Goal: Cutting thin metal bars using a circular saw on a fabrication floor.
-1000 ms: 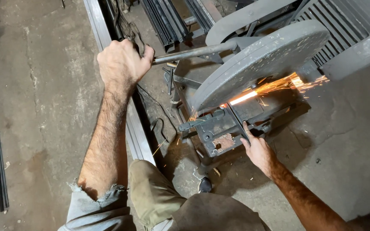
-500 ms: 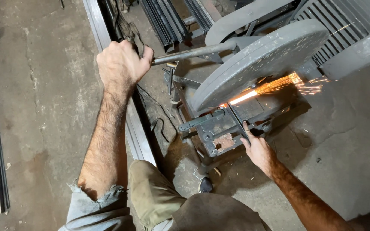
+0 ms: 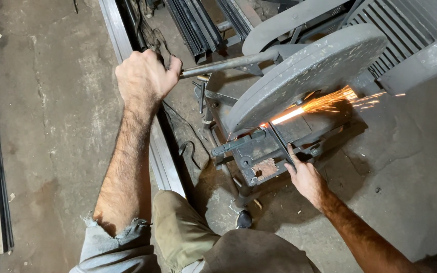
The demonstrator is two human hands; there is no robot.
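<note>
Little is changing since the earlier frames: only the sparks (image 3: 324,103) are streaming slightly differently. Head view: left hand (image 3: 145,78) is clenching the saw's handle bar (image 3: 228,63), pressing the guarded cutting disc (image 3: 304,76) down. Right hand (image 3: 305,177) is grasping a thin metal strip (image 3: 280,146), steadying it in the vise (image 3: 259,151) under the blade. No containers are showing on the concrete floor (image 3: 51,126).

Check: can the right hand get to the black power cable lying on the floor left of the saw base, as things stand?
Probably not easily. The right hand is holding the thin bar at the vise, and the saw base and the person's knee lie between it and the cable. The left hand grips the handle.
</note>
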